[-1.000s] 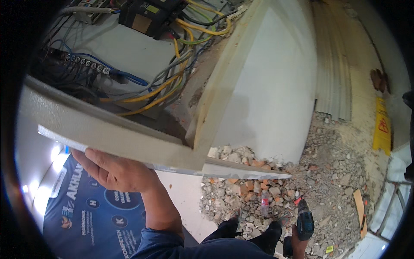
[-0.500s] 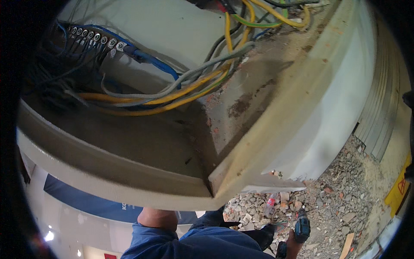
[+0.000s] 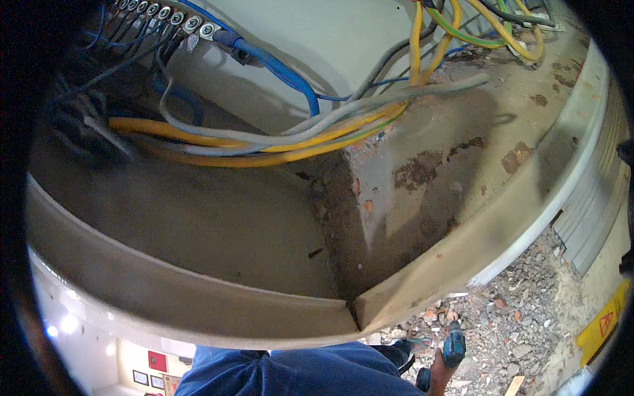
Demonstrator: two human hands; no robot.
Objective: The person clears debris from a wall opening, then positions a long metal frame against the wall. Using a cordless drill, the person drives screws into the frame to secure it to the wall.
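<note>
At the lower right, my right hand is closed around a teal and black cordless drill, held low over the rubble. No part of my left hand shows. In front of me is a metal electrical cabinet with a raised lip. Inside it lie loose yellow cables, a grey cable and a thick blue cable. At the upper left, black and blue wires end in a row of bolted lugs. My drill is apart from the cabinet and its cables.
Broken masonry rubble covers the floor at the right. A yellow sign and ribbed grey panels stand beyond it. The cabinet's lip lies close to my body. Rust patches mark its right inner surface.
The view has shifted, bringing the cabinet's inside lower right and closer. My bare left arm has dropped out of sight at the cabinet's lip. My right hand still holds the drill.
</note>
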